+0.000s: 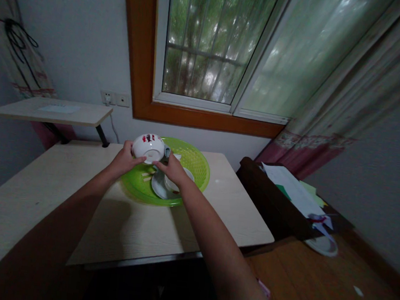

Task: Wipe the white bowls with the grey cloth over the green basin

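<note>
White bowl (148, 148) held between two hands above the green basket (203, 169), its underside tipped toward the wearer.
From where I stand, it looks like glazed ceramic: stiff, fairly light, probably slick and easily chipped, best held by opposite sides of the wall with thumbs near the foot ring. The left hand (127, 156) grasps its left side, thumb at the lower edge; the right hand (173, 167) grips the other side, a greyish, cloth-like piece (167, 151) at its fingers. Red and dark marks decorate the wall, and a tiny stamp sits on the base, neither legible to me. Below, a plate (159, 187) and another bowl (171, 185) sit in the basket, on a pale table (156, 235).
</note>
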Action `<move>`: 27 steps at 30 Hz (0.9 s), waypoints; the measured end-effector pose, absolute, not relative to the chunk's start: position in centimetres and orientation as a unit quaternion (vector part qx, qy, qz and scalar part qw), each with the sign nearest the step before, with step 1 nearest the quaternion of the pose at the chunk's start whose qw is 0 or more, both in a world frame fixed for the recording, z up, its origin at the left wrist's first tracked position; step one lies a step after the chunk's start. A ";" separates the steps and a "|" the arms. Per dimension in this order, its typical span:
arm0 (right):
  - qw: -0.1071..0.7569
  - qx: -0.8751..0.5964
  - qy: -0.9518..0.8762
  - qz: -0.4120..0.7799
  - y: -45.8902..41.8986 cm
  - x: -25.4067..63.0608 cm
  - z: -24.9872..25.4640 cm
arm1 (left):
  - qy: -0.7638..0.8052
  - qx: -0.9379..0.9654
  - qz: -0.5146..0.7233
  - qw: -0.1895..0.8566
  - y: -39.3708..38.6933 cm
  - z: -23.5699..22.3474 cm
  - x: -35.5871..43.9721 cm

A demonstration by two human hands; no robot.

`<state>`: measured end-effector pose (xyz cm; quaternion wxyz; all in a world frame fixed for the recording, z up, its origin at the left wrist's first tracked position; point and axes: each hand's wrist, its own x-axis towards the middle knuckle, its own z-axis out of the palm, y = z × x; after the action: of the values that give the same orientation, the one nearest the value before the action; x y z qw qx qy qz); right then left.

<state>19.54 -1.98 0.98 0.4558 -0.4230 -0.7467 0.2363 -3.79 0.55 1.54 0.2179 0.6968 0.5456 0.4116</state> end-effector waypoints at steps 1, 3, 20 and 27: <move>0.460 -0.421 -0.743 0.245 -2.0 19.5 1.0 | 0.545 0.697 0.410 0.220 0.6 1.5 -3.9; 0.472 -0.417 -0.733 0.257 -1.9 19.4 0.9 | 0.537 0.703 0.409 0.224 0.6 1.5 -4.0; 0.528 -0.456 -0.680 0.226 -1.5 19.5 1.0 | 0.469 0.698 0.434 0.323 0.4 1.6 -3.1; 0.506 -0.455 -0.704 0.203 -1.5 19.7 1.2 | 0.475 0.702 0.429 0.312 0.6 1.3 -3.1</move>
<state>19.70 -1.49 1.17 0.5061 -0.4549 -0.7040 0.2034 -3.15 0.64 1.34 0.3115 0.7021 0.4750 0.4293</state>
